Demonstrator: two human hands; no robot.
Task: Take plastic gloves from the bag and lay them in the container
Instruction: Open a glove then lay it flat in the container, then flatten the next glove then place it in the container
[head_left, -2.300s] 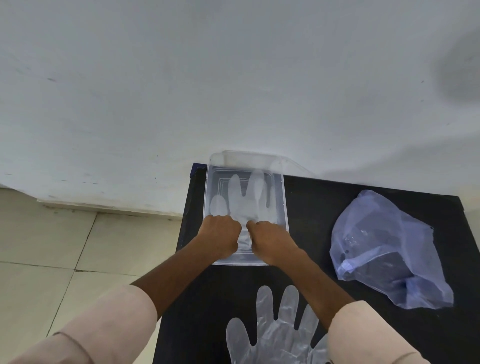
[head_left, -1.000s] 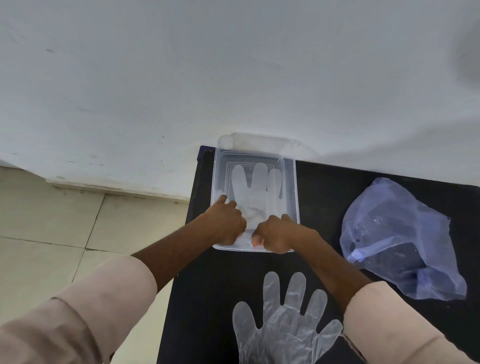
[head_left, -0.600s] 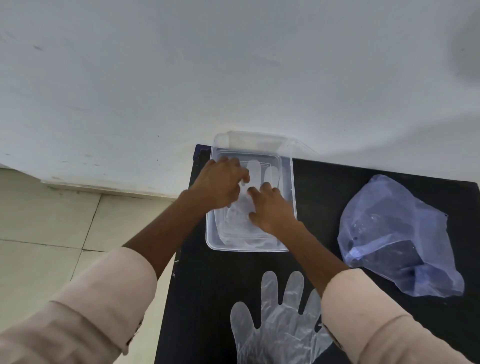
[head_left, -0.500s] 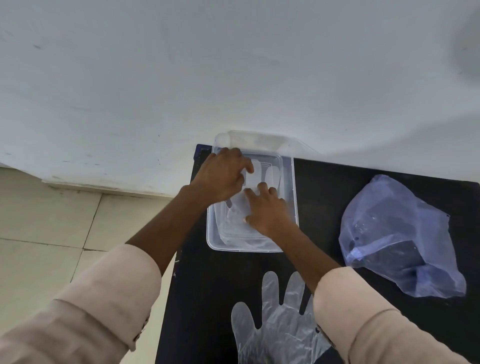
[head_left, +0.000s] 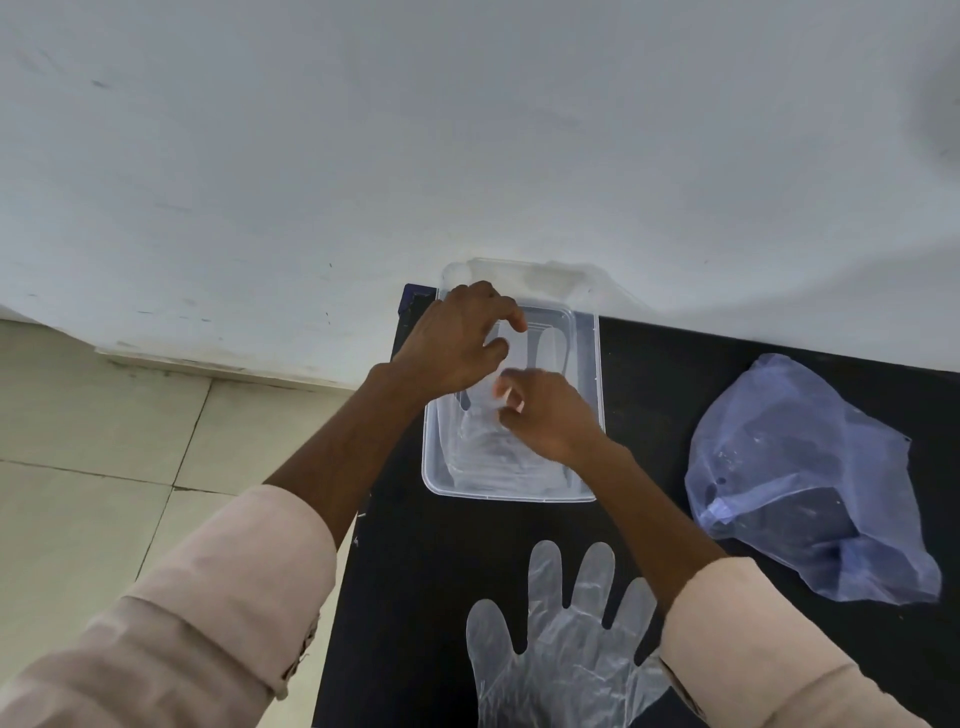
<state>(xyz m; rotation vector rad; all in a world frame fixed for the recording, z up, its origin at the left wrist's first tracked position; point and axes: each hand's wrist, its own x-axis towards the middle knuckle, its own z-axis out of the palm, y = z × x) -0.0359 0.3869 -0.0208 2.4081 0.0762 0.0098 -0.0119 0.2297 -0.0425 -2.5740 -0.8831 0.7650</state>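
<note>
A clear plastic container (head_left: 586, 415) stands at the table's far left corner against the wall. One transparent plastic glove (head_left: 483, 447) lies inside it, fingers toward the wall. My left hand (head_left: 457, 338) hovers over the container's far left part, thumb and forefinger curled and apart, touching the glove. My right hand (head_left: 553, 415) is in the container's middle, with its fingertips pinched on a fold of that glove. A second plastic glove (head_left: 561, 639) lies flat on the table near me. The bluish plastic bag (head_left: 800, 478) sits crumpled at the right.
The black table (head_left: 415, 571) ends just left of the container, with tiled floor (head_left: 104, 467) below. A white wall (head_left: 467, 130) runs behind the table. A clear lid (head_left: 524, 273) leans between the container and the wall.
Both hands have moved from the container's near edge to its middle and far part. The right fingertips have closed on the glove, and the left hand's fingers have curled.
</note>
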